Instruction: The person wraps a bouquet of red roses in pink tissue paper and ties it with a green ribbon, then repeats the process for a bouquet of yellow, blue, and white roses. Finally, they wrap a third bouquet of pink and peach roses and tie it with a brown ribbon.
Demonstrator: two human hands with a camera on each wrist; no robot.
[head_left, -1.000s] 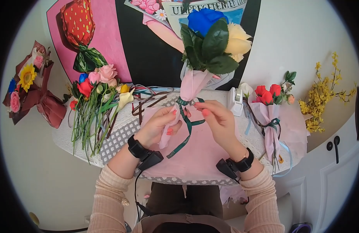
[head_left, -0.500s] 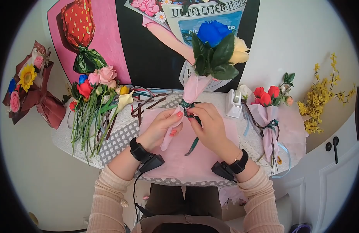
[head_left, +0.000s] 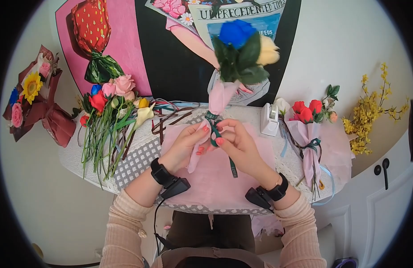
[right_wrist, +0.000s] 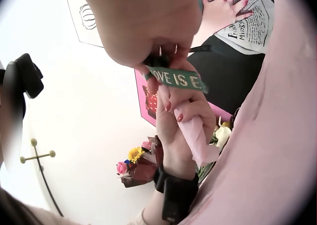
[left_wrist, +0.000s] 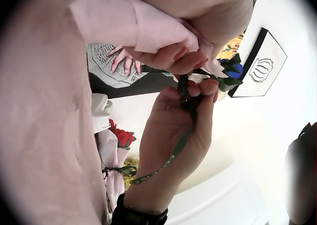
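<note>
A small bouquet with a blue rose (head_left: 237,33), a cream rose (head_left: 268,51) and dark leaves stands upright in pink wrapping (head_left: 221,97). Around the lower wrapping my left hand (head_left: 185,145) is curled, gripping it. My right hand (head_left: 242,149) pinches a dark green ribbon (head_left: 214,134) at the bouquet's neck, and one ribbon end hangs below the fingers. White lettering shows on the ribbon (right_wrist: 176,80) in the right wrist view. In the left wrist view the right hand's fingertips meet at the dark ribbon, close beside the left hand's fingers.
Pink paper (head_left: 215,187) covers the table's middle. Loose flowers (head_left: 110,116) lie at left, beside brown ribbons. A white tape dispenser (head_left: 270,119) and a wrapped red bouquet (head_left: 308,134) are at right. A brown-wrapped bouquet (head_left: 52,111) and yellow blossoms (head_left: 367,120) flank the table.
The right hand moved in to the ribbon at the neck, then slightly back. The bouquet's top swayed right and came back left, and the hanging ribbon end shifted right.
</note>
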